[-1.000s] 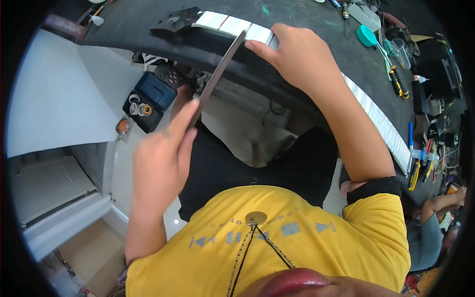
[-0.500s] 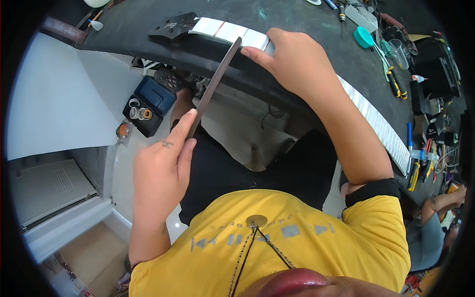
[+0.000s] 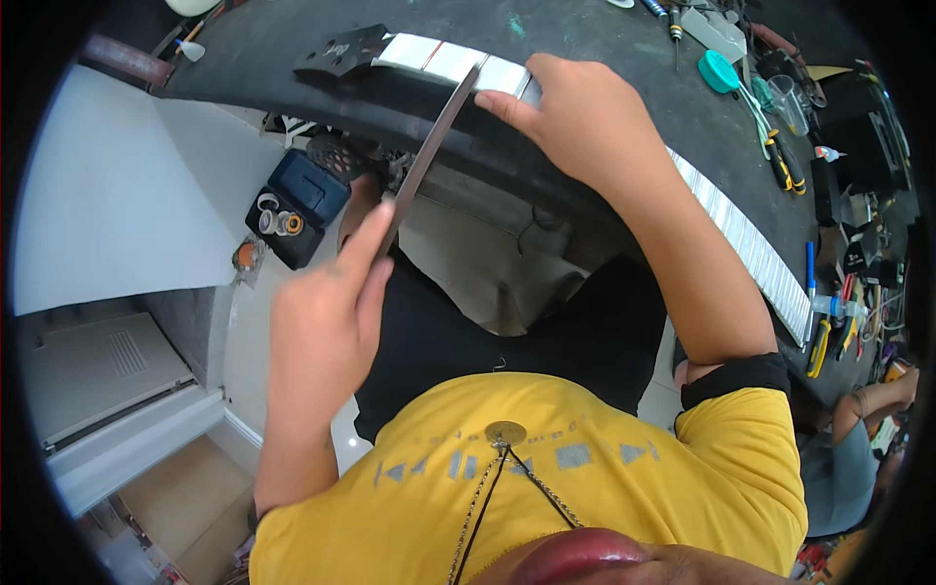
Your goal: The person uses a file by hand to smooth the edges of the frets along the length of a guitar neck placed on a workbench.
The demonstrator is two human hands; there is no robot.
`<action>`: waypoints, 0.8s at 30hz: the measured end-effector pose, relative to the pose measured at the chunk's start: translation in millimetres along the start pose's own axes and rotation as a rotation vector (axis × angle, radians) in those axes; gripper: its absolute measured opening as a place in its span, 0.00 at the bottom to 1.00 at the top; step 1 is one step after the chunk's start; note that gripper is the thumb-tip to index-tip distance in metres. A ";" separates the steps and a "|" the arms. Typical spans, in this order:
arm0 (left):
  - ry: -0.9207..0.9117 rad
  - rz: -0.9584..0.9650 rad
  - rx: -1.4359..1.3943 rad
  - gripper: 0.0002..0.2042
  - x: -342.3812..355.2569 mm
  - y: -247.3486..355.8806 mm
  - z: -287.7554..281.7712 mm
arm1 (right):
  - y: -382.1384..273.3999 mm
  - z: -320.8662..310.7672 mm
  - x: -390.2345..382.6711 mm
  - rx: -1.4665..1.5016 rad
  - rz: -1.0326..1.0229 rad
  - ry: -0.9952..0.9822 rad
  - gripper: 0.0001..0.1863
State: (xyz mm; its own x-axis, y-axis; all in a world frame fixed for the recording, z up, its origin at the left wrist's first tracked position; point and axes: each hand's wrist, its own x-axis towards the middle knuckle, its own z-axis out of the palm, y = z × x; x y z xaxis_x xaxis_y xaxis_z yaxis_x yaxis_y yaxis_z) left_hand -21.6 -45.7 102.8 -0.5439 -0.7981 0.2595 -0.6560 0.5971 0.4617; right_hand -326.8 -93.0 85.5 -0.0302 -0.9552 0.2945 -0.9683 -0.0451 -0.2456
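A guitar neck [image 3: 453, 62] lies along the edge of the dark workbench, its fretboard covered in whitish strips between the frets. Its black headstock [image 3: 343, 55] points left. My right hand [image 3: 585, 117] grips the neck, thumb on the near side and fingers over the far side. My left hand [image 3: 331, 312], slightly blurred, is closed round a long narrow metal file [image 3: 429, 151], index finger stretched along it. The file's far end rests on or just over the fretboard edge, left of my right thumb. My right forearm hides the middle of the neck.
Cutters with yellow-black handles [image 3: 783, 163], a teal round-headed item [image 3: 719, 71] and a screwdriver [image 3: 675, 27] lie on the bench [image 3: 585, 29]. An open dark case [image 3: 308, 190] holding tape rolls sits below left. Another person's arm [image 3: 882, 398] shows at far right.
My left hand has pushed the file slightly forward and up, so its tip reaches farther over the fretboard. My right hand and the neck stay almost still.
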 end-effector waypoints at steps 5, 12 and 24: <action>-0.041 -0.037 0.064 0.23 49.2 14.8 1.0 | -4.0 -8.0 3.3 0.018 0.021 -0.045 0.35; -0.017 -0.014 0.017 0.22 97.6 11.7 16.2 | -1.3 -7.0 5.4 0.030 -0.001 -0.082 0.39; -0.115 -0.171 0.005 0.28 -93.7 -36.0 6.2 | -4.7 -7.1 4.9 0.005 0.019 -0.063 0.37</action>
State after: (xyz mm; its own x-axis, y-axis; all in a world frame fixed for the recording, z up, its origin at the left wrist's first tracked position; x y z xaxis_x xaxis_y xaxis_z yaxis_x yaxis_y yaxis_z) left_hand 49.7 8.1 56.6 -0.4804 -0.8735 0.0790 -0.7462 0.4544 0.4864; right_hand -324.2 -95.4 94.8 -0.0328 -0.9725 0.2307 -0.9665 -0.0280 -0.2553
